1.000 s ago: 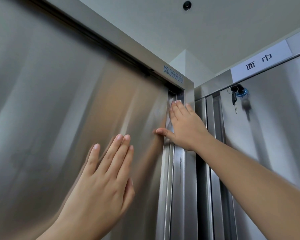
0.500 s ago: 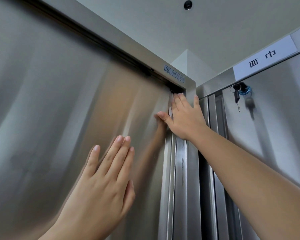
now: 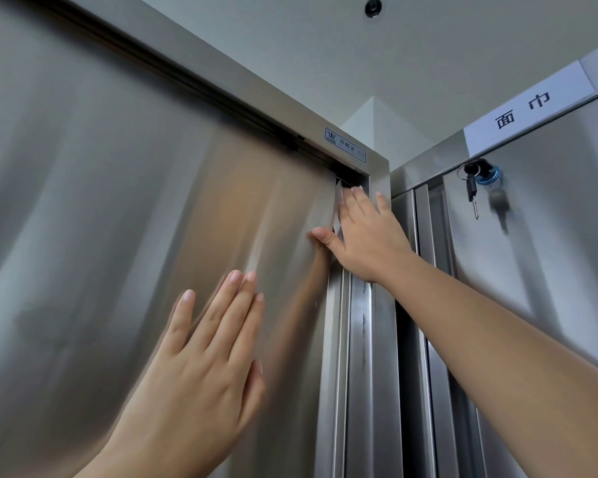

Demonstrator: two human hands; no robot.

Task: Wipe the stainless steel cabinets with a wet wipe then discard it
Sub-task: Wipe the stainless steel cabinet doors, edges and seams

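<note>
One cam only, head-worn, wide-angle. Tilted up: ceiling [image 3: 428, 46] fills top of frame. V. close to left cabinet door [image 3: 101, 236], seen at a slant, lines bowed by lens. Faces the corner where it meets right cabinet [image 3: 549, 253]. Forearms enter from bottom & lower right. Left hand [image 3: 201, 374] nearest lens, right hand [image 3: 370, 236] farther off, up by door top.

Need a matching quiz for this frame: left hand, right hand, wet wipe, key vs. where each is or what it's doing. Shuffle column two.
1 left hand
2 right hand
3 wet wipe
4 key

a hangs from a lock on the right cabinet
b flat on the wide door panel, fingers straight
c presses the wipe at the door's edge, high up
d white, mostly hidden under a hand

Pairs: 1-b, 2-c, 3-d, 4-a
</note>
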